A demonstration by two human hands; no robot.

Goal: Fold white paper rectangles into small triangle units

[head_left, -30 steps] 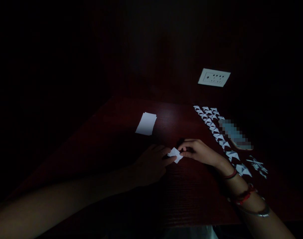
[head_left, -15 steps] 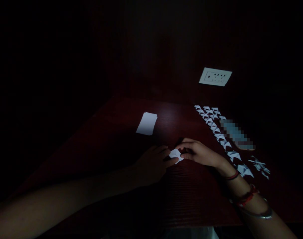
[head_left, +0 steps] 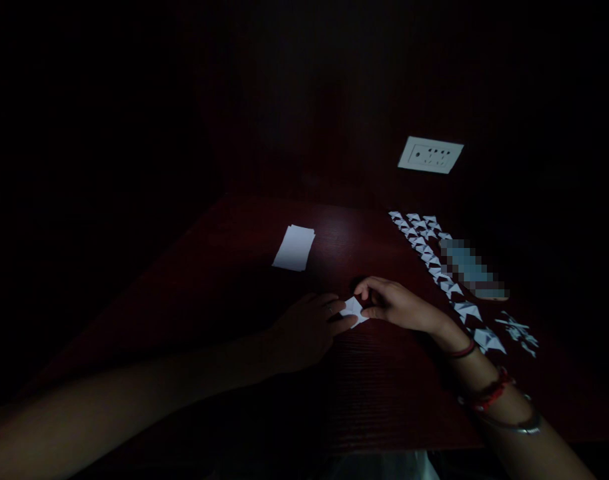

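A small piece of folded white paper [head_left: 353,311] lies on the dark red table between my hands, with creases showing on its top. My left hand [head_left: 309,327], in shadow, holds it from the left, thumb at the near side and fingertips at the far side. From the right, my right hand [head_left: 392,303] has its thumb on the paper's right edge. The right index finger is bent just above the paper's far corner. Beyond my left hand rests a stack of white paper sheets [head_left: 294,248]. Several folded paper pieces [head_left: 427,255] stand in rows to the right.
A blurred-out phone [head_left: 472,268] lies right of the rows. Nearer me is a small pile of thin white paper scraps [head_left: 519,333]. A white wall socket [head_left: 431,155] is on the dark wall behind the table [head_left: 224,247]. The surroundings are very dark.
My right index finger has lifted slightly off the paper's far edge and curled, while the thumb stays on it. My left hand holds almost still. The view has shifted slightly.
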